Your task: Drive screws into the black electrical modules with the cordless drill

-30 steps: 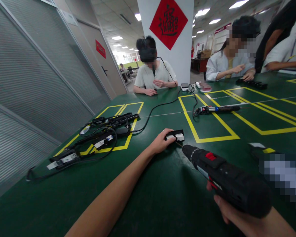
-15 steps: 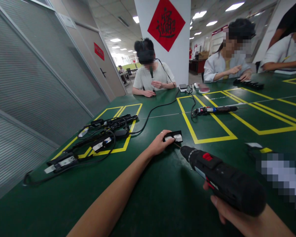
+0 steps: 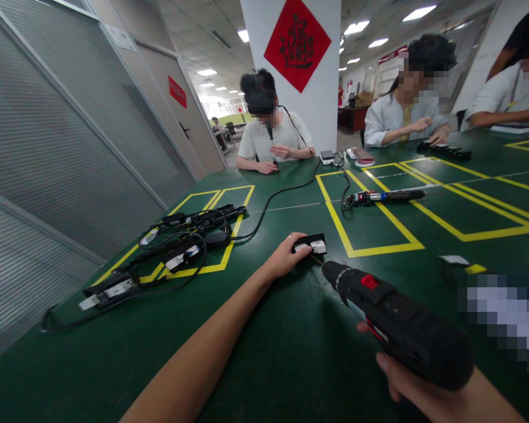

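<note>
My left hand is closed on a small black power adapter with white labels, keeping it down on the green table. The thumb lies across the label side. In my right hand is a black cordless drill with a red switch on top. Its thin bit reaches toward the adapter's near edge, close to the left thumb; whether the tip touches cannot be made out. Fingers of the right hand wrap the drill's handle, which is partly hidden below the motor housing.
Several black adapters with cables lie inside yellow tape outlines on the left. A cable runs to a white-and-grey box. A slim electric screwdriver lies beyond my hands. Co-workers sit across the table. A dark object with a pale blurred patch is at right.
The drill's rear end has shifted very slightly down and left. My left hand and the adapter stay where they were.
</note>
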### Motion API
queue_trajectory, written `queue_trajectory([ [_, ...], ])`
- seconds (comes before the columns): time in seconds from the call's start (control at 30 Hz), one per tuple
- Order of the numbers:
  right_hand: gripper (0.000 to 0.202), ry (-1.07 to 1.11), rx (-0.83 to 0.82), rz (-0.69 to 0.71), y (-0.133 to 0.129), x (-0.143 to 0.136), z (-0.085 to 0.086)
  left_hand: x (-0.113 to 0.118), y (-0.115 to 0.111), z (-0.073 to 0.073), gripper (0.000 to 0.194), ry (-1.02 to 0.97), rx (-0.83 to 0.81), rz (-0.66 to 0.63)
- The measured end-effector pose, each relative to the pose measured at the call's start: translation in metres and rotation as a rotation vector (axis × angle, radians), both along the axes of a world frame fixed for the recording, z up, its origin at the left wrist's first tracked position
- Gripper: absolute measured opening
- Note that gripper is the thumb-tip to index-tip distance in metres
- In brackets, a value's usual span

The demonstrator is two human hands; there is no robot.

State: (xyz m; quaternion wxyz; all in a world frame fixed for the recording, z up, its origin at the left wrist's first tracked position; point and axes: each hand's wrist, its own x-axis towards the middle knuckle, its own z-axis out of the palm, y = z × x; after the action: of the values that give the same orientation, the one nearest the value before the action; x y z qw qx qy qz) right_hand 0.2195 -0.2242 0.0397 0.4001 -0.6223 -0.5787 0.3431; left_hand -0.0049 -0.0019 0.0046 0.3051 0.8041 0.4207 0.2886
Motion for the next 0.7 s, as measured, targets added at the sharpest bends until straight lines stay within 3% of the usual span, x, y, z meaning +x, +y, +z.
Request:
queue_trajectory([
  [0.13, 0.033, 0.078, -0.040, 0.034, 0.0020, 0.0004, -0.0031, 0.0006, 0.0001, 0.0004, 0.043, 0.010, -0.007, 0.005],
  [0.33, 0.013, 0.099, -0.083, 0.008, 0.0035, 0.0017, -0.0039, 0.0002, 0.0006, -0.0007, 0.043, 0.008, -0.003, 0.007],
  [0.7, 0.006, 0.099, -0.228, -0.046, 0.0091, 0.0016, -0.0096, -0.0010, 0.0025, -0.0034, 0.042, 0.019, 0.004, -0.006],
])
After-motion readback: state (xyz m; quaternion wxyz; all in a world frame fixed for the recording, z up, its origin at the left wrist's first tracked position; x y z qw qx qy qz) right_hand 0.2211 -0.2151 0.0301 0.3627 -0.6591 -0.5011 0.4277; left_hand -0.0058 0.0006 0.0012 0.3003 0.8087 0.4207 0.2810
